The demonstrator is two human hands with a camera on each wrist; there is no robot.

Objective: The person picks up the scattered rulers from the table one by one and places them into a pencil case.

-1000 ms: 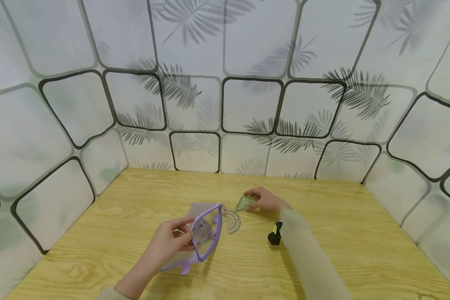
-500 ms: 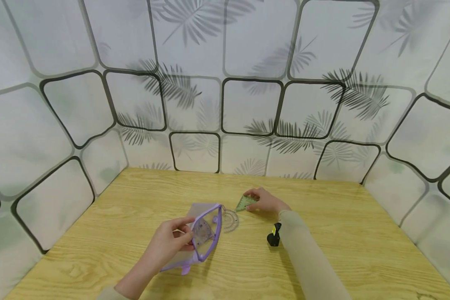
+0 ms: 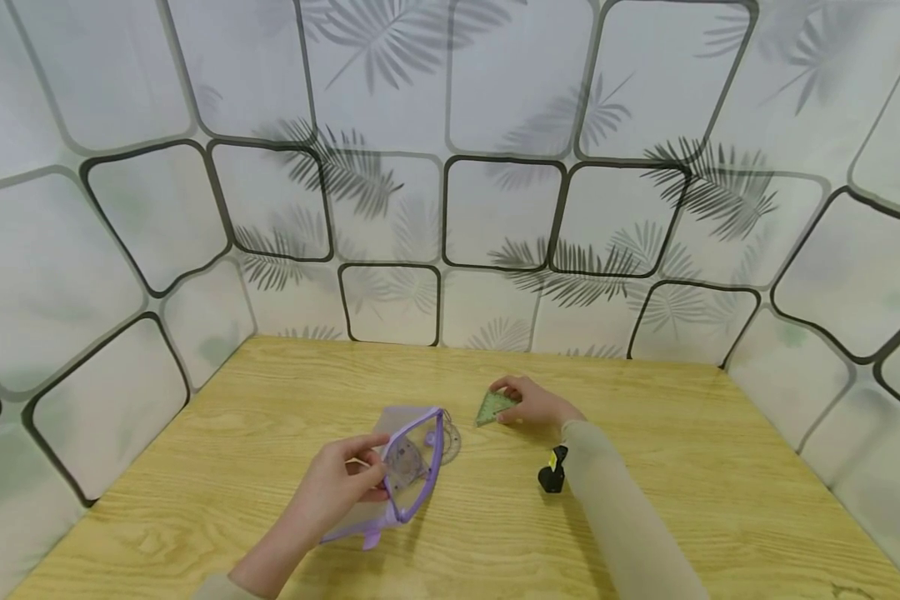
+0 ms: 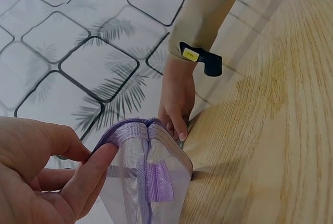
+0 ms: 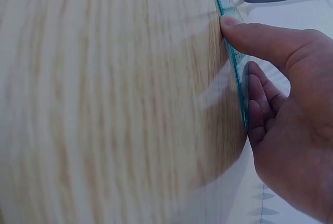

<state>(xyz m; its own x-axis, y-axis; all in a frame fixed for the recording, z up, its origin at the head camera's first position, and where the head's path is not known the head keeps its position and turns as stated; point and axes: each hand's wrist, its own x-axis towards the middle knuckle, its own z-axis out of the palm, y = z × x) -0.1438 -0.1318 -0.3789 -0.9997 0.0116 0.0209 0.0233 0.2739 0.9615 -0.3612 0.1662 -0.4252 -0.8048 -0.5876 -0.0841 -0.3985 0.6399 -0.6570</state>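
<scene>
My left hand (image 3: 345, 479) pinches the rim of a see-through pouch (image 3: 352, 518) with a purple zipper edge, and its mouth gapes to the right. In the left wrist view, thumb and finger grip the purple border (image 4: 127, 130). Inside the pouch shows a clear item with dark marks (image 3: 407, 463). A clear protractor (image 3: 453, 442) lies at the mouth, partly hidden behind the purple rim. To its right, my right hand (image 3: 528, 402) holds a green set square (image 3: 492, 407) by thumb and fingers. The right wrist view shows this set square (image 5: 237, 65) edge-on, thumb on one face.
A black wrist camera (image 3: 551, 471) with a yellow label sits at the right sleeve. The wood-grain table (image 3: 645, 467) meets patterned white walls (image 3: 390, 304) at the back and sides.
The protractor has slid left, so the pouch's rim now covers more of it. A gap has opened between it and the set square, which shifted slightly right with the right hand.
</scene>
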